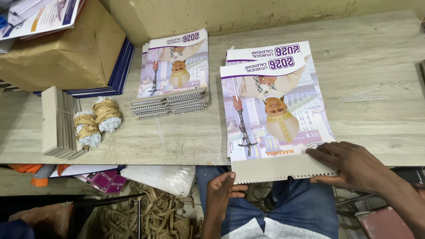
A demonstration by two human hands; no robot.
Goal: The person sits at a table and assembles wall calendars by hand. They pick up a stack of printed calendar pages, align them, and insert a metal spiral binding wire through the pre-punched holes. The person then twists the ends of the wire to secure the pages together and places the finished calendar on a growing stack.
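Head view, looking down over your lap at a worn wooden tabletop [367, 53]. Your left hand [221, 194] rests at the near left corner of the calendar stack [274, 110], its fingers [228, 179] curled and pressed together against the lower edge of the grey backing board [274, 169]; whether they pinch the board cannot be told. Your right hand [354, 166] lies palm down on the near right corner of the same stack, fingers [325, 154] slightly spread and flat across the board and the bottom of the printed cover. The calendar stack lies on the near edge of the tabletop, right of centre, its perforated bottom edge overhanging toward your knees, the cover picture upside down to you. A second, smaller pile of calendars [175, 66] sits farther back and to the left, well apart from your hands, resting on a heap of white wire binding combs [170, 104]. Two loose comb strips [361, 96] lie to the right of the stack. At far left stand a block of grey boards [57, 121] and, just beside it, two paper-wrapped bundles of white wire pieces [97, 121]. A brown paper parcel [62, 48] sits at the back left corner. Paper strips [150, 217] litter the floor below.
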